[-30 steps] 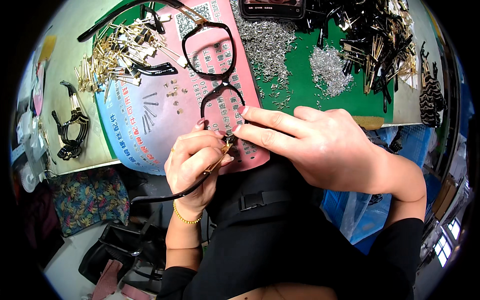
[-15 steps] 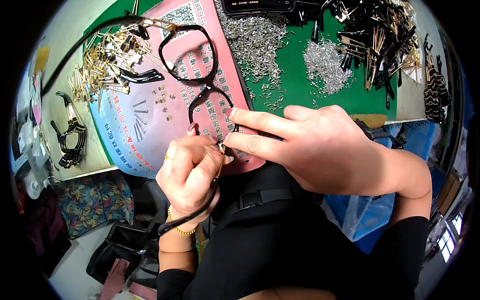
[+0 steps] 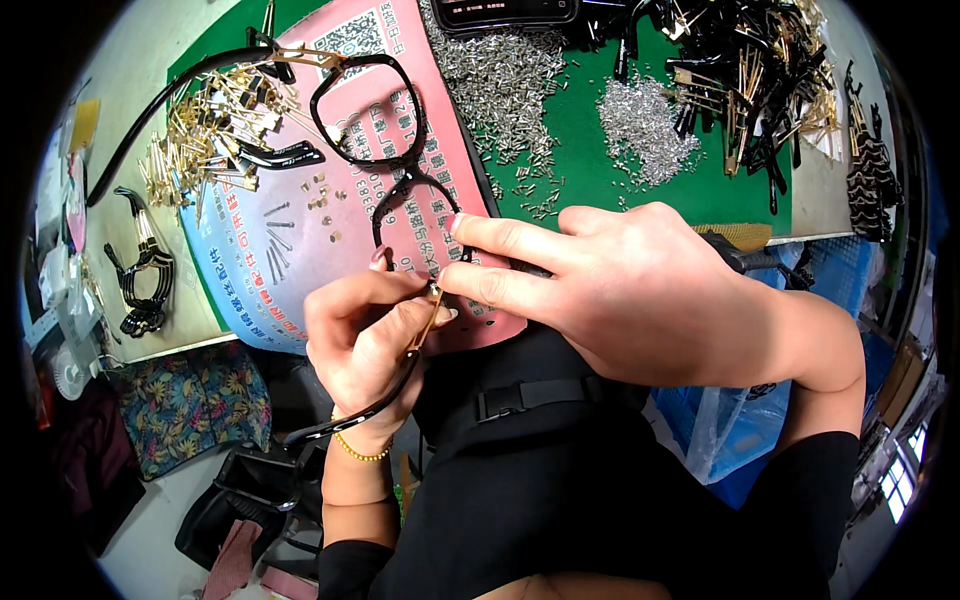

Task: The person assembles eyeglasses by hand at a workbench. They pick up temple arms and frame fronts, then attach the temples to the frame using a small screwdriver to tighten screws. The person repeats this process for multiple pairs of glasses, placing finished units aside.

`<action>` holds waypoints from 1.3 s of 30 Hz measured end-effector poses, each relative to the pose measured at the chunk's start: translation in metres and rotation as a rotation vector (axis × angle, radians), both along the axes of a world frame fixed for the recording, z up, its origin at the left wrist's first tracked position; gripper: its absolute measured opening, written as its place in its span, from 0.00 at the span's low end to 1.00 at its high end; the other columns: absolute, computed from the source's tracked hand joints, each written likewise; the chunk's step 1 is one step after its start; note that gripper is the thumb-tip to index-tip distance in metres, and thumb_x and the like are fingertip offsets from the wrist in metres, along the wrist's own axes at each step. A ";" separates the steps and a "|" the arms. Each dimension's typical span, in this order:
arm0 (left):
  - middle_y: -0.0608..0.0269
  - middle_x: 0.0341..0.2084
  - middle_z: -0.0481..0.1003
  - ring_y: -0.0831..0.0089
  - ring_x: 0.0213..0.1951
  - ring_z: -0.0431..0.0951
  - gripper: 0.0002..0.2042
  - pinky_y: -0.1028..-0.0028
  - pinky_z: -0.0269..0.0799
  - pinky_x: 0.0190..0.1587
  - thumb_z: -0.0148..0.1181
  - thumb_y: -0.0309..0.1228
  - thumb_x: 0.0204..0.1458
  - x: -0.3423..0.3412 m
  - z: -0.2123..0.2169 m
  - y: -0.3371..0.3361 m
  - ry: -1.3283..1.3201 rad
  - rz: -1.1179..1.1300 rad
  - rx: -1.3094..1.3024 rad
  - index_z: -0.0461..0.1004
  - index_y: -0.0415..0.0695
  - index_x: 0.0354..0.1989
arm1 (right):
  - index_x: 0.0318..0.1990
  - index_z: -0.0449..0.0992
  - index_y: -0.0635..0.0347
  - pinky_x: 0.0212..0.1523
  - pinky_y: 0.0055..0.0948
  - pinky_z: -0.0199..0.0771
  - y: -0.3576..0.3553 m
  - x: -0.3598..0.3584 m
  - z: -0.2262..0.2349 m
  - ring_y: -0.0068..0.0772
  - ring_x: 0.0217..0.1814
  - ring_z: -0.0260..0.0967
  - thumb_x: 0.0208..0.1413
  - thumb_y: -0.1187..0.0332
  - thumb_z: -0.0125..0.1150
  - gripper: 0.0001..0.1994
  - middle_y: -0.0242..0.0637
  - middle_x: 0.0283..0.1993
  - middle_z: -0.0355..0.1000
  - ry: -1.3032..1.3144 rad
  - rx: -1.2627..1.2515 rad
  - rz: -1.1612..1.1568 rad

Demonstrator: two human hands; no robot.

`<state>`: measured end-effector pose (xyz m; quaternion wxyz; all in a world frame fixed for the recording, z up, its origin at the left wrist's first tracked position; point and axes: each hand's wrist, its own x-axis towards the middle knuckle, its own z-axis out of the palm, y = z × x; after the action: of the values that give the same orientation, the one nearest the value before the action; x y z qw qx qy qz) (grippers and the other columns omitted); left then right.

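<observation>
A black eyeglasses frame (image 3: 412, 166) lies over the printed pink-and-blue sheet, its far temple stretching out to the upper left. My left hand (image 3: 350, 325) is closed in a pinch on a second temple (image 3: 372, 408), gold near the hinge and black along its curved tip, which runs down over my wrist. The temple's gold end meets the near rim's corner. My right hand (image 3: 640, 290) holds that rim from the right, index and middle fingers pressed along it; its thumb is hidden. Between the fingertips, the joint is too small to make out.
Gold temple pieces (image 3: 225, 115) lie heaped at left. Tiny silver parts (image 3: 505, 85) and finer silver bits (image 3: 648, 130) spread on the green mat (image 3: 590, 185). Black-and-gold temples (image 3: 745, 90) pile up at far right. A phone (image 3: 505, 12) sits at the top edge.
Both hands and the glasses frame have shifted slightly left. The held temple's black tip has swung left and up, and my left thumb now lies straighter along its gold part.
</observation>
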<state>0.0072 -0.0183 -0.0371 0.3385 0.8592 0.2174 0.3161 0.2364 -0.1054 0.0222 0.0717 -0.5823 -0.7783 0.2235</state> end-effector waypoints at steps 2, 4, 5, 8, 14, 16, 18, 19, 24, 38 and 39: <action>0.59 0.32 0.75 0.64 0.35 0.82 0.15 0.54 0.80 0.51 0.71 0.15 0.44 -0.002 -0.005 -0.004 -0.038 0.067 0.068 0.78 0.44 0.39 | 0.57 0.76 0.43 0.21 0.22 0.73 0.001 -0.001 -0.003 0.25 0.26 0.68 0.45 0.70 0.67 0.27 0.26 0.61 0.72 -0.042 0.103 0.025; 0.57 0.37 0.71 0.65 0.36 0.82 0.16 0.52 0.78 0.55 0.70 0.12 0.44 -0.008 -0.008 0.002 -0.031 -0.049 0.035 0.80 0.44 0.41 | 0.56 0.77 0.43 0.21 0.21 0.71 -0.001 -0.003 -0.009 0.24 0.25 0.67 0.47 0.67 0.66 0.24 0.24 0.59 0.74 -0.115 0.211 0.028; 0.57 0.38 0.70 0.64 0.36 0.82 0.17 0.52 0.77 0.56 0.70 0.12 0.44 -0.009 -0.010 0.003 -0.029 -0.054 0.030 0.79 0.44 0.41 | 0.55 0.77 0.42 0.20 0.20 0.69 -0.002 -0.005 -0.014 0.23 0.25 0.67 0.48 0.65 0.65 0.23 0.24 0.57 0.74 -0.163 0.270 0.024; 0.56 0.40 0.69 0.64 0.34 0.82 0.17 0.52 0.77 0.56 0.69 0.11 0.44 -0.008 -0.011 -0.001 -0.046 -0.028 0.013 0.79 0.44 0.41 | 0.49 0.79 0.47 0.19 0.22 0.70 -0.001 -0.008 -0.018 0.24 0.26 0.71 0.51 0.62 0.64 0.16 0.27 0.50 0.76 -0.179 0.354 0.020; 0.58 0.40 0.69 0.66 0.36 0.82 0.15 0.56 0.79 0.54 0.72 0.16 0.44 -0.004 -0.018 0.001 -0.081 -0.007 -0.009 0.77 0.44 0.40 | 0.50 0.79 0.50 0.20 0.24 0.72 -0.002 -0.011 -0.020 0.25 0.27 0.72 0.51 0.61 0.64 0.18 0.28 0.50 0.77 -0.216 0.382 0.007; 0.58 0.40 0.70 0.67 0.34 0.82 0.15 0.61 0.80 0.51 0.73 0.14 0.42 -0.005 -0.013 0.005 -0.073 0.030 0.064 0.80 0.42 0.38 | 0.53 0.79 0.50 0.21 0.24 0.72 0.001 -0.012 -0.018 0.25 0.28 0.72 0.51 0.62 0.63 0.20 0.28 0.51 0.77 -0.220 0.386 0.008; 0.55 0.46 0.74 0.64 0.38 0.82 0.13 0.65 0.79 0.46 0.76 0.19 0.41 -0.002 -0.002 0.004 0.051 0.096 -0.019 0.82 0.42 0.37 | 0.56 0.78 0.50 0.22 0.24 0.73 -0.001 -0.010 -0.011 0.26 0.30 0.72 0.52 0.64 0.62 0.21 0.29 0.52 0.77 -0.217 0.383 -0.003; 0.53 0.48 0.74 0.59 0.43 0.81 0.11 0.61 0.78 0.50 0.75 0.20 0.42 -0.004 0.003 0.006 0.057 0.065 0.012 0.81 0.43 0.34 | 0.57 0.77 0.49 0.25 0.23 0.74 -0.001 -0.008 -0.003 0.26 0.31 0.72 0.50 0.65 0.63 0.23 0.30 0.54 0.77 -0.174 0.307 -0.018; 0.52 0.45 0.78 0.48 0.51 0.79 0.06 0.48 0.70 0.60 0.64 0.23 0.46 -0.036 0.082 0.013 -0.262 0.029 -0.207 0.73 0.44 0.31 | 0.55 0.75 0.64 0.42 0.28 0.77 -0.006 0.004 0.009 0.35 0.41 0.78 0.60 0.75 0.61 0.16 0.43 0.46 0.77 0.754 -0.276 -0.400; 0.52 0.49 0.76 0.54 0.57 0.73 0.35 0.40 0.50 0.71 0.74 0.50 0.42 -0.183 0.051 0.159 0.789 0.837 0.591 0.71 0.47 0.58 | 0.54 0.72 0.71 0.23 0.19 0.70 -0.034 0.014 -0.049 0.21 0.22 0.70 0.67 0.59 0.59 0.21 0.47 0.41 0.79 1.296 -0.343 -0.406; 0.52 0.45 0.77 0.54 0.54 0.76 0.33 0.41 0.51 0.71 0.74 0.49 0.42 -0.195 0.054 0.172 0.745 0.730 0.492 0.73 0.45 0.55 | 0.54 0.72 0.70 0.23 0.19 0.71 -0.035 0.016 -0.049 0.21 0.23 0.70 0.67 0.61 0.58 0.18 0.46 0.41 0.79 1.335 -0.332 -0.402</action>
<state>-0.1876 0.1540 0.0171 -0.1019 0.8354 0.5243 0.1295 0.2524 -0.1403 -0.0272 0.4828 -0.4566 -0.4019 0.6301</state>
